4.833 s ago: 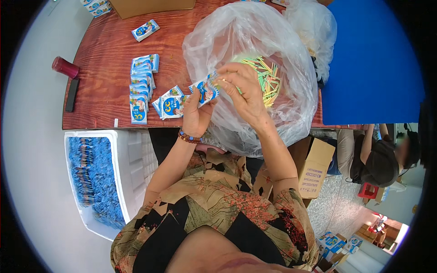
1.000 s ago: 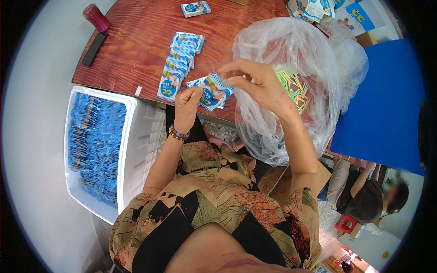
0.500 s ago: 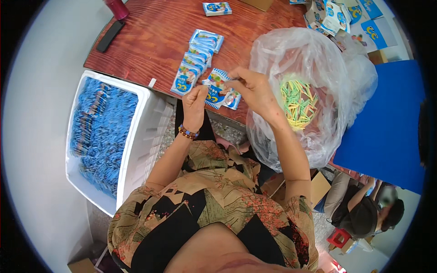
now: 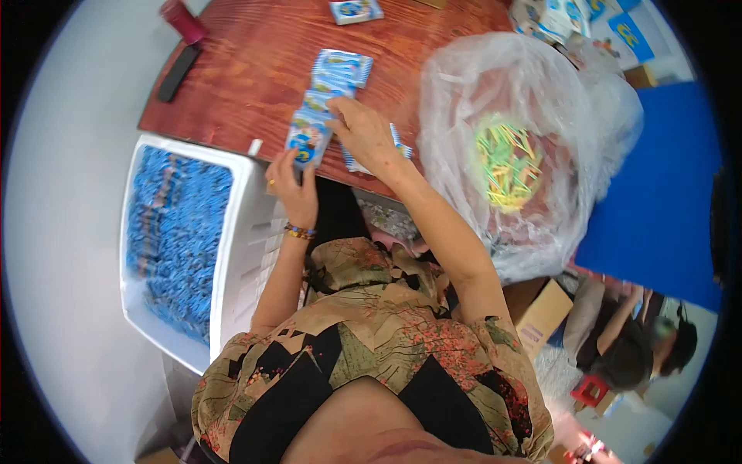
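Observation:
A row of overlapping blue-and-white packets [image 4: 308, 130] lies on the reddish wooden table near its front edge. At the row's near end, the thumb and fingers of my left hand [image 4: 292, 193] straddle the closest packet and grip its lower end. My right hand [image 4: 365, 138] reaches across from the right, its curled fingers closed on the right side of the row's middle packets; blur softens the fingertips. Partly hidden behind my right wrist are loose packets [image 4: 352, 164] at the table edge.
To the left stands a white foam box [image 4: 222, 255] full of blue packets. A clear plastic bag [image 4: 456, 93] holding green and yellow sticks [image 4: 506, 166] sits right. Farther off are a black bar-shaped object [image 4: 178, 73], a small box [image 4: 356, 10] and a blue panel [image 4: 649, 193]. A person sits lower right.
My right hand has moved left from the loose packets to the row. My left hand has shifted left, its fist opening around the nearest packet. The view has shifted slightly.

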Action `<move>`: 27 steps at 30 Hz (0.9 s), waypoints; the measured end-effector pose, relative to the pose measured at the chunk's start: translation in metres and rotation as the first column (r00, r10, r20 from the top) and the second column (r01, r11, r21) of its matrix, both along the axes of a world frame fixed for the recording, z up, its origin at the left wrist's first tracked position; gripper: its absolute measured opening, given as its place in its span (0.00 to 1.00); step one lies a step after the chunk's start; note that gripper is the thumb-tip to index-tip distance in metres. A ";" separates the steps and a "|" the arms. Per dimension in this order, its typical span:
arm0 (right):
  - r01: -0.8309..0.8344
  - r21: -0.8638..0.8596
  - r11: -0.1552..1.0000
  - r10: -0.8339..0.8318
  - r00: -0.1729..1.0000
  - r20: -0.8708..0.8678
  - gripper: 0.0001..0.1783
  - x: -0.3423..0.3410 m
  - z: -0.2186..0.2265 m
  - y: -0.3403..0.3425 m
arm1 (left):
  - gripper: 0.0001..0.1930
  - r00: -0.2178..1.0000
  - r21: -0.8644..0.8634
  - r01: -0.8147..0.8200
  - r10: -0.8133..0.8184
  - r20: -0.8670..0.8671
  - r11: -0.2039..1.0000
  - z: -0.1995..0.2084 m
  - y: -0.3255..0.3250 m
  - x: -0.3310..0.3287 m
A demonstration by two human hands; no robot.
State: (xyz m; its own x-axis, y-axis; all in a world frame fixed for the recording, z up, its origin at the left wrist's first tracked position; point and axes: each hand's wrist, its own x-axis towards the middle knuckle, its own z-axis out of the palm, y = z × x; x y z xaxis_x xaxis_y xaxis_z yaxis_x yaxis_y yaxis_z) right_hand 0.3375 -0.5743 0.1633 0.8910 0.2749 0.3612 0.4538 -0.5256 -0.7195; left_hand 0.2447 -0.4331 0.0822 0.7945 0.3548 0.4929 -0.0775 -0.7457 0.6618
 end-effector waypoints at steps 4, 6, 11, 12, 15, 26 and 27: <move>0.081 -0.049 0.996 -0.079 0.996 0.035 0.09 -0.025 0.032 -0.074 | 0.20 0.999 -0.023 -0.041 0.041 0.034 0.999 -0.002 0.013 -0.009; 0.260 -0.079 0.962 -0.259 0.966 0.022 0.09 -0.035 0.027 -0.136 | 0.19 0.994 -0.039 -0.045 0.048 0.094 0.998 0.006 0.004 -0.008; 0.408 -0.064 0.911 -0.409 0.871 -0.271 0.09 -0.071 0.022 -0.230 | 0.20 0.961 0.233 0.273 -0.273 -0.030 0.933 0.042 -0.059 0.027; 0.395 -0.007 0.919 -0.378 0.874 -0.307 0.09 -0.077 0.019 -0.235 | 0.20 0.952 0.247 0.305 -0.299 -0.065 0.920 0.046 -0.066 0.038; 0.422 0.084 0.903 -0.383 0.876 -0.293 0.09 -0.091 0.007 -0.241 | 0.19 0.902 0.314 0.398 -0.306 -0.304 0.862 0.046 -0.060 0.057; 0.409 0.156 0.899 -0.345 0.882 -0.321 0.08 -0.094 0.016 -0.228 | 0.08 0.929 0.461 0.326 -0.369 0.004 0.825 0.048 -0.059 0.072; 0.396 0.123 0.910 -0.346 0.888 -0.303 0.08 -0.093 0.017 -0.226 | 0.07 0.922 0.440 0.323 -0.384 0.055 0.838 0.050 -0.059 0.071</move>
